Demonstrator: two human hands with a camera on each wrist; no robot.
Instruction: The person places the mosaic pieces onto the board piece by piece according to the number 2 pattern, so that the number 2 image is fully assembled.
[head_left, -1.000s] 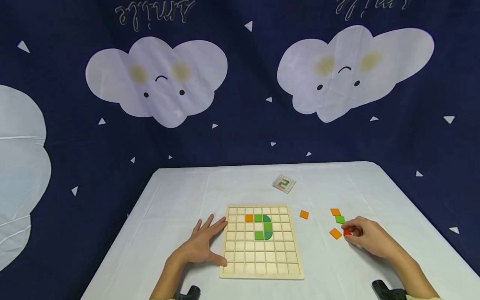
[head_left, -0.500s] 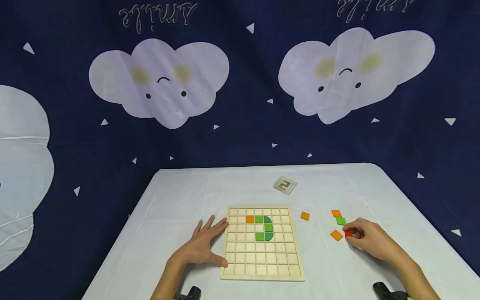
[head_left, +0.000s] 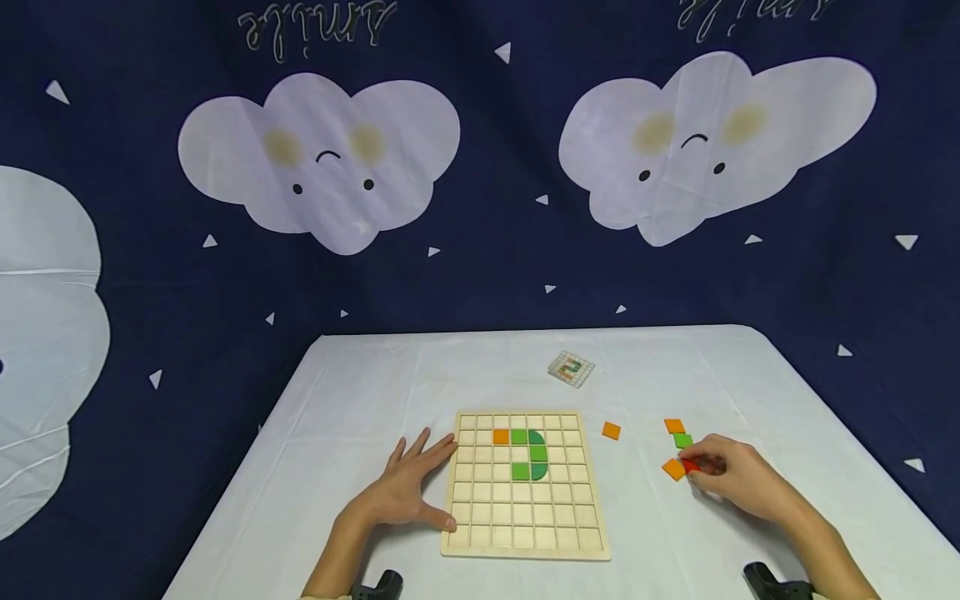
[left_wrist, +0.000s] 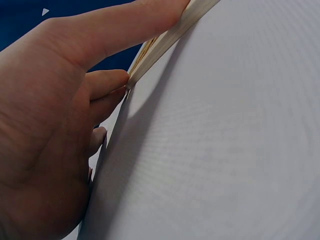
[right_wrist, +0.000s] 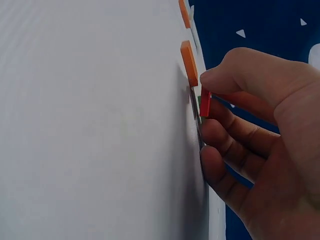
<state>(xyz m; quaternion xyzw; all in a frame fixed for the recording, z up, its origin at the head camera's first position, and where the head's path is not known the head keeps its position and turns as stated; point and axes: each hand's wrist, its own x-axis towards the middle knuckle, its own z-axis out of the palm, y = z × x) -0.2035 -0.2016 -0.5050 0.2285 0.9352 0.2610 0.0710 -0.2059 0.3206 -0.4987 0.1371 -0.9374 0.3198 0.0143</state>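
My right hand (head_left: 731, 471) pinches a red tile (right_wrist: 205, 103) between thumb and fingers, low over the white table. In the head view the red tile overlaps the corner of an orange tile (head_left: 673, 469) on its left. A green tile (head_left: 683, 440) and another orange tile (head_left: 674, 426) lie just beyond. Spread along the left edge of the wooden grid board (head_left: 525, 546) is my left hand (head_left: 401, 492), its thumb and fingertips touching the frame. Orange, green and rounded dark green pieces (head_left: 538, 472) sit in the board's upper cells.
One more orange tile (head_left: 611, 431) lies just right of the board. Behind it, a small stack of pattern cards (head_left: 572, 368) rests on the white tablecloth (head_left: 420, 375). A dark blue curtain (head_left: 495, 283) with clouds hangs along the table's far edge.
My right hand has shifted slightly left, bringing the red tile up to the nearby orange tile. The left hand stays at the board's edge.
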